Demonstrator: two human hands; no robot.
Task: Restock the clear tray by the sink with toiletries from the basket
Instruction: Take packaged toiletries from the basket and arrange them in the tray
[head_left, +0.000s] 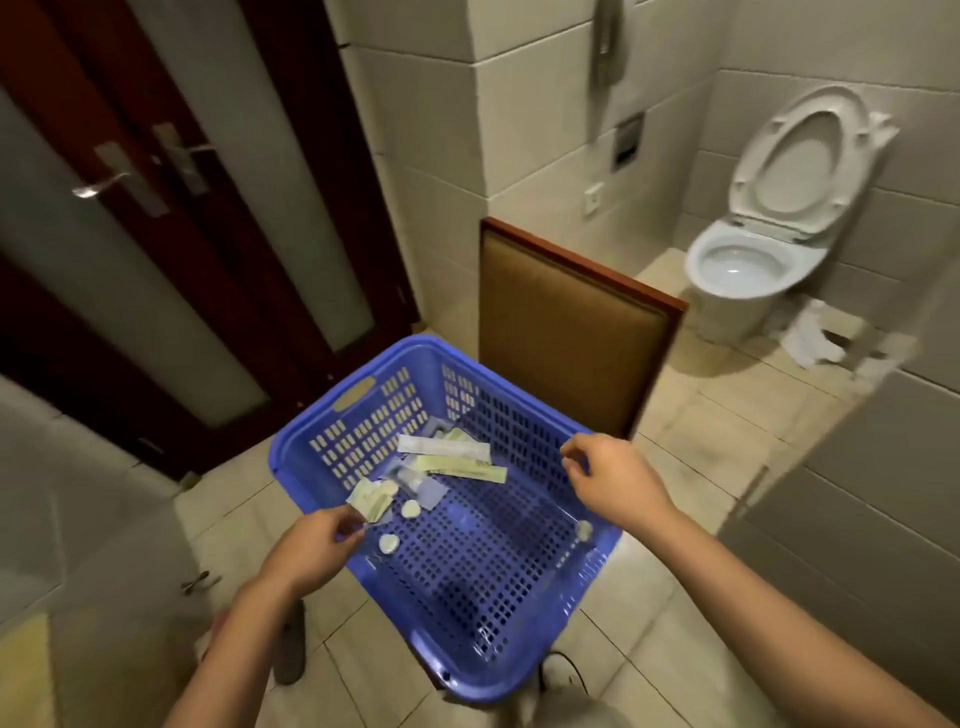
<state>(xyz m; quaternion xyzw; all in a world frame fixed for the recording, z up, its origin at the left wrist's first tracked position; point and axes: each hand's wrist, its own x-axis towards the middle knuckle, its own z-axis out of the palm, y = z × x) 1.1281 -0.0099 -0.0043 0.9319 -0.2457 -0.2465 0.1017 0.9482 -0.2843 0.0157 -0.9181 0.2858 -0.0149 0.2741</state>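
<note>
A blue slotted plastic basket stands low in front of me. Its far left corner holds toiletries: long pale wrapped packets, a small clear bottle, flat yellowish sachets and round white pieces. My left hand reaches over the basket's left rim, and its fingertips pinch the lower corner of the sachets. My right hand hovers over the right rim with its fingers loosely curled and nothing in them. No clear tray or sink is in view.
A brown padded chair back rises just behind the basket. A white toilet with its lid up stands at the far right, with white paper on the floor beside it. Dark wooden doors with frosted panels fill the left. The floor is beige tile.
</note>
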